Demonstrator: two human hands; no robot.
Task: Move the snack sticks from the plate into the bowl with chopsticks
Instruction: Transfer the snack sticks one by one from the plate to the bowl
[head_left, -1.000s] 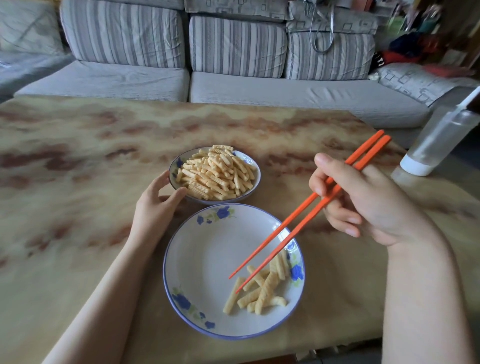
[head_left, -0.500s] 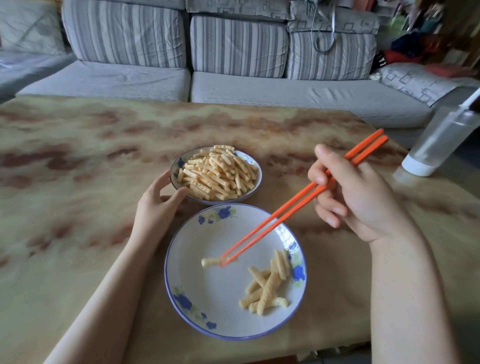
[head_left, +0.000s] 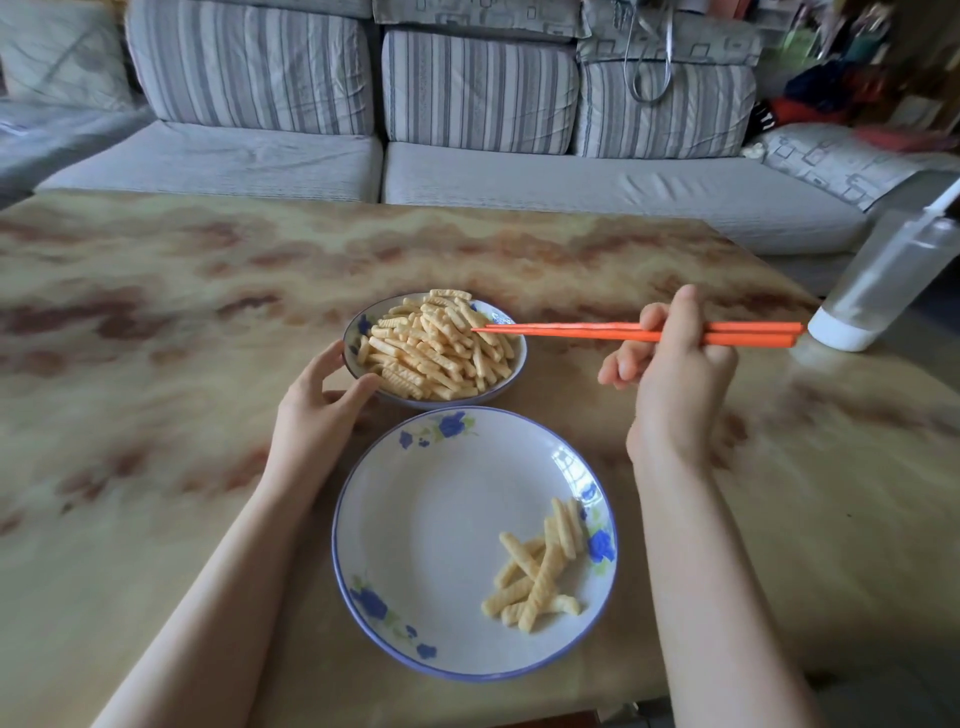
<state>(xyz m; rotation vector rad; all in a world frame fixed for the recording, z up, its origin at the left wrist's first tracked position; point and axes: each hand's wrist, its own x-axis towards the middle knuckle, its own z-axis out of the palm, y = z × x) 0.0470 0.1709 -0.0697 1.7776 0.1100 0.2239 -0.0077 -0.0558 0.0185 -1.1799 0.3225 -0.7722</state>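
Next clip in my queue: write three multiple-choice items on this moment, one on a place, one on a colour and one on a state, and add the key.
1. The snack sticks left on the plate lie toward its: A) left rim B) centre C) right rim.
2. The chopsticks are: A) orange B) black C) white.
3. The left hand: A) hangs idle B) holds the bowl's side C) is a bare fist.

Key:
1 C: they bunch against the right rim, and the rest of the plate is bare.
2 A: both shafts are orange from the right hand to the tips.
3 B: thumb and fingers curve round the bowl's near-left side.
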